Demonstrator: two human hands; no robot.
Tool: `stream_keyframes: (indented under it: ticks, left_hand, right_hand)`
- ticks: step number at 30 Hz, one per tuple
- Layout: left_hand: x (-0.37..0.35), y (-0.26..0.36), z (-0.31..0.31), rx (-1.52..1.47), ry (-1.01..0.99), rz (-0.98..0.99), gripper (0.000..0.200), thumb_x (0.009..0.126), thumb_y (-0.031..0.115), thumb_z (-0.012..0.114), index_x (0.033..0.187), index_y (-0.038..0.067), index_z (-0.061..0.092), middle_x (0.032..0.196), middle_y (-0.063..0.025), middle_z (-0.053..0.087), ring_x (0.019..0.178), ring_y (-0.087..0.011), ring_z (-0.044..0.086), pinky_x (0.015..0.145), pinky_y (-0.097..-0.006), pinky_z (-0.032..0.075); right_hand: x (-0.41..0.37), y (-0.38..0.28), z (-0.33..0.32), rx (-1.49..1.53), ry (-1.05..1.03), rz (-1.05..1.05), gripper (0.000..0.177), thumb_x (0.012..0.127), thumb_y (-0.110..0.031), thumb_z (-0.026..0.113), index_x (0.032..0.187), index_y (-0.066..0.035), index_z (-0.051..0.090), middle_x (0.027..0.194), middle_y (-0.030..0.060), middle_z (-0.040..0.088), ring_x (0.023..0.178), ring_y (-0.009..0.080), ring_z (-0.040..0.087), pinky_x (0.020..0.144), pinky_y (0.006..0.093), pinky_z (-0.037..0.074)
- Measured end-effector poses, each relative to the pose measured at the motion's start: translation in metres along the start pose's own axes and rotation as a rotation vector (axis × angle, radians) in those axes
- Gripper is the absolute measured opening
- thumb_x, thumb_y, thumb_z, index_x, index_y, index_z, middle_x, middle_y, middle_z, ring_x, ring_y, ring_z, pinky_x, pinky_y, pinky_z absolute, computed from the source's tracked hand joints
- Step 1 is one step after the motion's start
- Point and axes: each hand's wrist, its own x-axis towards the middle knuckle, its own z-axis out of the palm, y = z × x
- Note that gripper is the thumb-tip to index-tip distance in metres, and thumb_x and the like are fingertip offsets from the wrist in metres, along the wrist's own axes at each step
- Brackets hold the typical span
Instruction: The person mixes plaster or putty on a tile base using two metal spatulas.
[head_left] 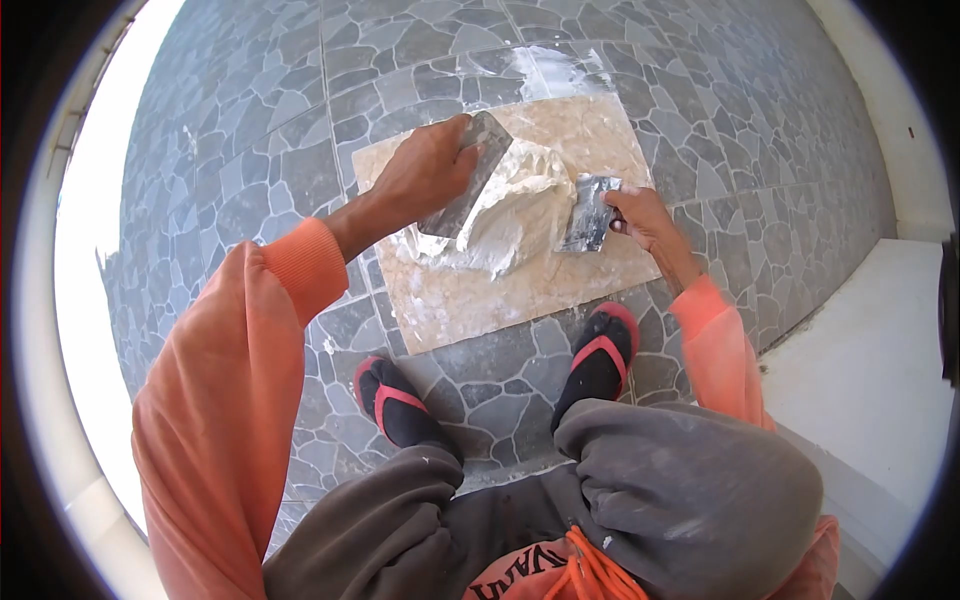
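Observation:
A mound of wet white plaster [525, 208] lies on a beige marbled tile board [450, 310] on the floor. My left hand [435, 170] is closed around the back of a wide grey plastering trowel [485, 160], whose blade rests against the left side of the mound. On the other side, my right hand [645, 220] pinches a small metal scraper blade [588, 215] between thumb and fingers. Its plaster-smeared face stands at the mound's right edge.
Grey stone-patterned floor tiles [240, 170] surround the board. Beyond its far edge is a white plaster smear [560, 72]. My feet in black socks and red flip-flops [620, 335] stand at the near edge. A white ledge [860, 330] runs along the right.

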Motion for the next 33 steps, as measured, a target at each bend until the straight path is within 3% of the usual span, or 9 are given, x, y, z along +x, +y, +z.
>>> stream_keyframes:
  ticks: [5,6,9,13,17,19,26,30,33]
  left_hand:
    - [-0.018,0.006,-0.034,-0.040,0.126,-0.098,0.036,0.095,0.022,0.054,0.114,-0.009,0.057,0.089,-0.0258,0.067,0.077,-0.0326,0.068,0.071,-0.0409,0.051]
    - [-0.023,0.006,-0.050,-0.077,0.135,-0.147,0.035,0.094,0.022,0.055,0.111,-0.008,0.057,0.086,-0.0259,0.067,0.076,-0.0327,0.067,0.071,-0.0410,0.050]
    - [-0.041,0.010,-0.075,-0.211,0.266,-0.189,0.036,0.093,0.023,0.055,0.111,-0.008,0.058,0.083,-0.0213,0.067,0.073,-0.0265,0.064,0.070,-0.0381,0.050]
    - [-0.062,0.017,-0.082,-0.230,0.357,-0.261,0.034,0.094,0.022,0.055,0.109,-0.007,0.059,0.082,-0.0146,0.069,0.070,-0.0205,0.063,0.069,-0.0373,0.050]
    - [-0.053,0.016,-0.044,-0.243,0.297,-0.195,0.028,0.093,0.020,0.054,0.093,-0.007,0.055,0.076,-0.0257,0.063,0.067,-0.0355,0.062,0.066,-0.0441,0.047]
    - [-0.042,0.030,-0.019,-0.243,0.264,-0.124,0.025,0.092,0.018,0.053,0.092,-0.007,0.052,0.081,-0.0303,0.062,0.076,-0.0454,0.061,0.070,-0.0508,0.046]
    - [-0.012,0.048,0.058,-0.239,0.192,-0.089,0.024,0.093,0.018,0.051,0.097,-0.005,0.049,0.088,-0.0326,0.061,0.083,-0.0507,0.059,0.074,-0.0563,0.046]
    - [-0.006,0.041,0.066,-0.220,0.218,-0.101,0.023,0.094,0.017,0.050,0.099,-0.005,0.048,0.090,-0.0327,0.061,0.084,-0.0502,0.059,0.074,-0.0560,0.046]
    - [-0.005,0.035,0.055,-0.213,0.206,-0.168,0.023,0.094,0.016,0.050,0.100,-0.005,0.048,0.091,-0.0319,0.062,0.084,-0.0499,0.059,0.073,-0.0558,0.047]
  right_hand:
    - [-0.027,0.023,0.020,0.099,0.005,-0.010,0.021,0.093,-0.012,0.058,0.111,0.000,0.062,0.095,0.0052,0.066,0.080,0.0170,0.067,0.076,0.0399,0.058]
    - [-0.026,0.025,0.021,0.114,0.005,0.012,0.026,0.094,-0.010,0.056,0.117,0.002,0.058,0.101,0.0062,0.065,0.081,0.0185,0.068,0.075,0.0422,0.059]
    - [-0.022,0.017,0.025,0.048,-0.016,-0.049,0.025,0.091,-0.011,0.056,0.110,0.004,0.062,0.090,0.0090,0.066,0.078,0.0179,0.068,0.064,0.0381,0.060]
    - [-0.027,-0.011,0.043,-0.218,-0.094,-0.180,0.023,0.088,-0.010,0.053,0.102,0.006,0.063,0.084,0.0084,0.065,0.072,0.0161,0.064,0.060,0.0363,0.058]
    - [-0.032,-0.028,0.059,-0.304,-0.190,-0.262,0.027,0.089,-0.012,0.054,0.104,0.009,0.062,0.084,0.0087,0.065,0.072,0.0161,0.064,0.062,0.0352,0.058]
    - [-0.033,-0.035,0.066,-0.344,-0.217,-0.260,0.028,0.090,-0.013,0.055,0.106,0.009,0.062,0.086,0.0090,0.065,0.073,0.0166,0.065,0.064,0.0350,0.058]
    - [-0.065,-0.075,0.100,-0.335,-0.228,-0.231,0.026,0.088,-0.011,0.054,0.102,0.009,0.063,0.085,0.0088,0.066,0.073,0.0161,0.065,0.065,0.0337,0.058]
    - [-0.077,-0.087,0.103,-0.292,-0.255,-0.236,0.024,0.088,-0.010,0.055,0.101,0.007,0.064,0.084,0.0079,0.066,0.073,0.0152,0.065,0.067,0.0334,0.059]
    - [-0.090,-0.103,0.095,-0.366,-0.276,-0.287,0.024,0.088,-0.011,0.056,0.101,0.006,0.065,0.083,0.0062,0.066,0.069,0.0134,0.061,0.060,0.0302,0.055]
